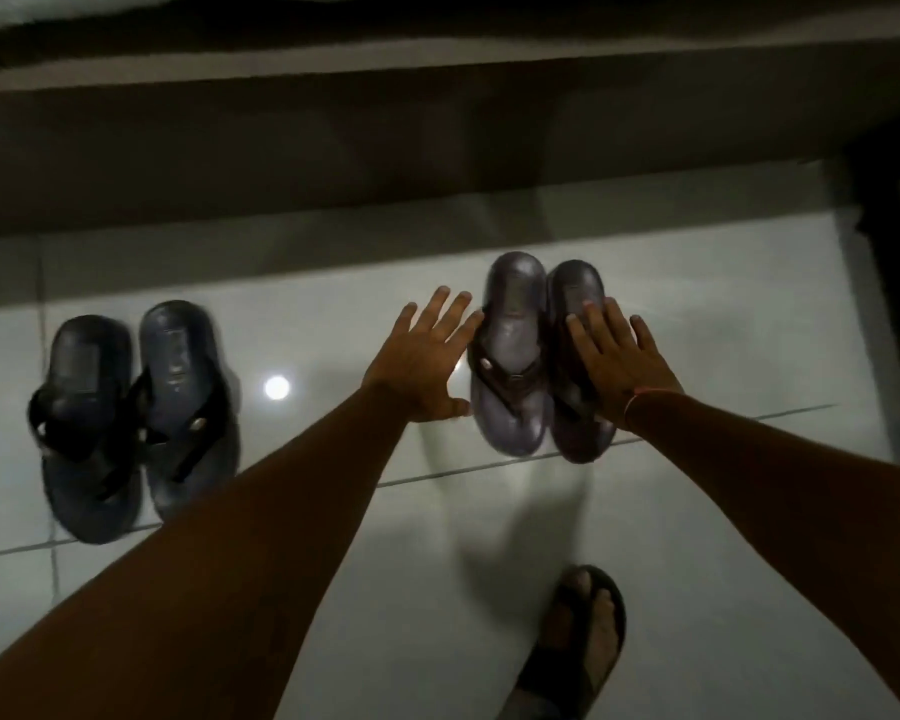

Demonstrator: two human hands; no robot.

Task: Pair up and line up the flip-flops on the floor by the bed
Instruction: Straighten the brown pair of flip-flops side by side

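A: What could go wrong from here?

B: My guess is a nudge. The right hand (619, 366) lies flat with fingers spread on the outer flip-flop (575, 366) of the right pair. If it drags on lifting off, that one could twist away from its partner (513, 356) on the glossy tiled floor (723, 537), which looks slippery.

A: And the left hand (427, 366)?

B: Open too, fingers wide, gripping nothing. It sits just beside the partner's outer edge, fingertips about touching it. A push from that side would shove both out of line with the bed (437, 148).

A: Where are the flip-flops, then?

B: Both pairs lie on the floor in front of the bed, one end of each toward it. The right pair sits between the two hands, sides touching. The left pair (136, 418) is well apart from the hands, and looks a bit farther out from the bed.

A: So the row isn't even?

B: Likely not, though blur makes it hard to judge. There's also a sandalled foot (578, 641) on the side away from the bed, near the right pair; a careless step could knock them
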